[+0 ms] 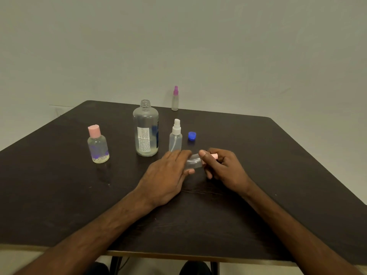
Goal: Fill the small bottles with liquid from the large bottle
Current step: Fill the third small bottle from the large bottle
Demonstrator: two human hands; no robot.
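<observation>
Both hands are meeting low over the table (pixel 59 185), forearms angling in from the near edge. Left hand (pixel 168 175) is lying palm down, fingers nearly straight across the top of the small clear bottle (pixel 193 161), thumb coming up under it, so it's pinching the body. Right hand (pixel 224 167) is curling round the pink cap (pixel 214 155) at the other end, thumb pressing at the neck. That bottle is lying on its side between the two hands, just above the table; can't tell whether it's touching.

Counting: four small bottles, one large, one loose cap.

- Large bottle (pixel 146 130): clear plastic, round shoulders, threaded neck standing uncapped, white printed label, pale liquid sitting low in the bottom. Standing upright just beyond my left hand.
- Blue cap (pixel 192 135): ribbed, sitting on the table, right of the sprayers' line.
- White-topped spray bottle (pixel 175 135): slim, translucent, dip tube showing, standing between the large bottle and the blue cap.
- Magenta-topped spray bottle (pixel 175 99): slim, standing at the far edge.
- Squat bottle (pixel 98 144): clear, round, matte pink cap, purple print, standing well off to the left.

Table is showing a dark, matte wood grain with rounded corners.
</observation>
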